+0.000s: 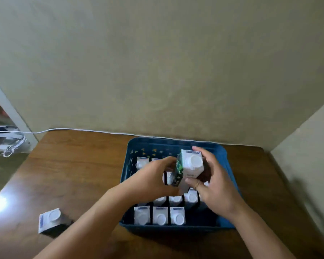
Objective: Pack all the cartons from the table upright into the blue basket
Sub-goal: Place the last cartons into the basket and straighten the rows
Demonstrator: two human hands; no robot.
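A blue basket [158, 143] stands on the brown table, with several white-capped cartons upright inside it. Above its middle a white and green carton [190, 166] is held upright between both hands. My left hand [151, 179] grips its left side. My right hand [216, 186] wraps its right side, thumb at the front. One more carton [50, 219] stands on the table to the left of the basket, beside my left forearm. Cartons under my hands are partly hidden.
A white cable [82, 130] runs along the table's far edge against the beige wall. A white bag [6, 141] lies off the table's left side. Another wall closes in on the right.
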